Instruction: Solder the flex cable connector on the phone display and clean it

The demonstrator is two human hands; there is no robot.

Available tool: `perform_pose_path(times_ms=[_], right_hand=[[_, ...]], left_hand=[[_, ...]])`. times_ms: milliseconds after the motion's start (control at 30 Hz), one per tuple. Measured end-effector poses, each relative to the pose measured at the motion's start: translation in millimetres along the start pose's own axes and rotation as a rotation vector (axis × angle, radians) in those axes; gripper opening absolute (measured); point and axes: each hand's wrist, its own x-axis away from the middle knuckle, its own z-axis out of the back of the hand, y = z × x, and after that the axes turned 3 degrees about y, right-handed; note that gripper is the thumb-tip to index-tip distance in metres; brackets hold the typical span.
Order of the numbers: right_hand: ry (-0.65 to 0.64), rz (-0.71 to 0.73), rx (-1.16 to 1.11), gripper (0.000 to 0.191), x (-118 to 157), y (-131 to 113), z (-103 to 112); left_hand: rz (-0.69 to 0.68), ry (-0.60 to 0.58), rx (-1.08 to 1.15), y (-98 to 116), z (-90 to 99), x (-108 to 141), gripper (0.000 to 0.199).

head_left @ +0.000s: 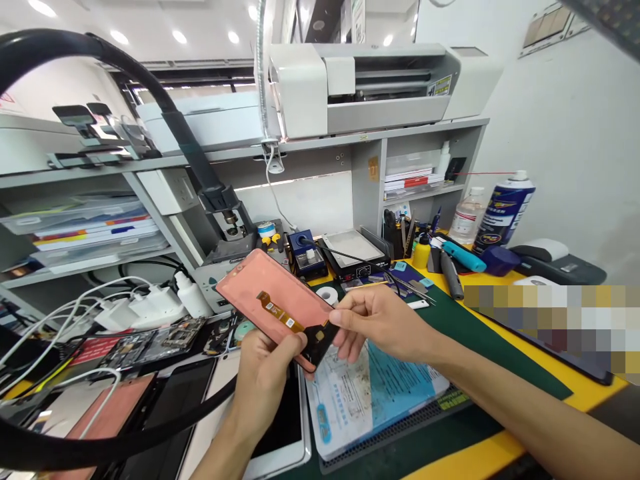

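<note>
A phone screen panel with a salmon-pink back is held tilted in the air, a gold flex cable lying across it and a black part at its lower end. Wrapped round its lower left edge is my left hand, the thumb on the back near the cable. My right hand pinches the panel's lower right edge between thumb and fingers. Beneath the hands lies a blue and white printed pad on the green mat.
Left are a white tablet, dark screens, circuit boards and white chargers. A black hose curves across the lower left. Behind stand a heating plate, tools and a spray can.
</note>
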Motion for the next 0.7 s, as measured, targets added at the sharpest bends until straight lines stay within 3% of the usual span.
perform_pose_path(times_ms=[267,400,533,700], right_hand=[[0.0,0.019,0.049,0.042,2,0,-2],[-0.021,0.013,0.013,0.045,1,-1,-2],[0.027,0.002,0.029,0.036,3,2,-9],[0.038,-0.038,-0.024,0.035,5,7,-13]], left_hand=[[-0.03,0.088,-0.016,1,-3.4,-4,0.032],[-0.053,0.069,-0.036,5,-4.4,-5,0.03],[-0.057,0.037,-0.039,5,-4.7,-4,0.024],[-0.045,0.009,-0.148,8,-9.3,0,0.034]])
